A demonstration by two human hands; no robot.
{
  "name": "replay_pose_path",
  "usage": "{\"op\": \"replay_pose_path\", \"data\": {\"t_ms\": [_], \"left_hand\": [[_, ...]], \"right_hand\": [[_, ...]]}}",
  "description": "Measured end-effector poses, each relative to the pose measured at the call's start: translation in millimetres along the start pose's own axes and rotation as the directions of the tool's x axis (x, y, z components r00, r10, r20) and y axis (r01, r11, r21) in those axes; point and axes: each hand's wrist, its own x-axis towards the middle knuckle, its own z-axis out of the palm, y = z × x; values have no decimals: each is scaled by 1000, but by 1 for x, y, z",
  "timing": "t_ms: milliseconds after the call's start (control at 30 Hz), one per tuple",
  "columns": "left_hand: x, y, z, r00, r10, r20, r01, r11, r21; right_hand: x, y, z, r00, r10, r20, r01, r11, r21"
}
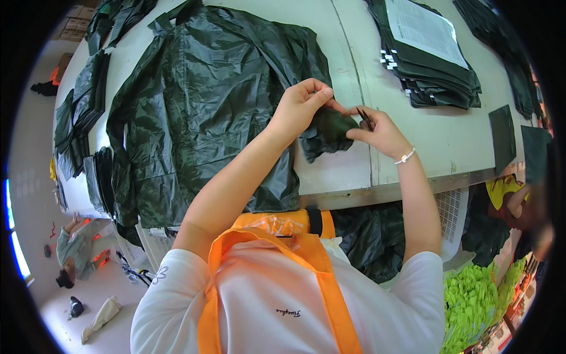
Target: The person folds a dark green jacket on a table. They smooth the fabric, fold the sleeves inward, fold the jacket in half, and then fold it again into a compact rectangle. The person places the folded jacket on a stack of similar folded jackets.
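Note:
A dark green, shiny camouflage jacket (pixel 200 112) lies spread on the white table in front of me. My left hand (pixel 303 106) is closed in a pinch on the end of its right-hand sleeve (pixel 330 131), which is bunched up off the jacket's side. My right hand (pixel 380 134), with a beaded bracelet at the wrist, is closed around small dark thread snips (pixel 365 120). Its thumb and forefinger reach to the sleeve end, close to the left fingertips. The snips' blades are partly hidden by the fingers.
Folded dark garments (pixel 436 76) with a printed sheet (pixel 425 32) on top are stacked at the far right. More folded garments (pixel 88 94) line the table's left side. Below the front edge (pixel 413 184) are a white crate (pixel 453 218) and bright green garments (pixel 471 301). Other people are at both sides.

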Motion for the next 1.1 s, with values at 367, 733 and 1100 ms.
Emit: {"op": "replay_pose_path", "data": {"t_ms": [367,733,1100], "left_hand": [[-201,28,-133,839,-526,-138,242,134,961],[-60,21,-71,967,-92,236,22,959,282],[-63,14,16,961,126,-246,-18,917,398]], "right_hand": [[13,-1,36,805,-427,-412,411,902,-132],[-10,-34,53,954,-300,0,266,846,463],[29,-26,68,476,-358,-804,337,918,-209]]}}
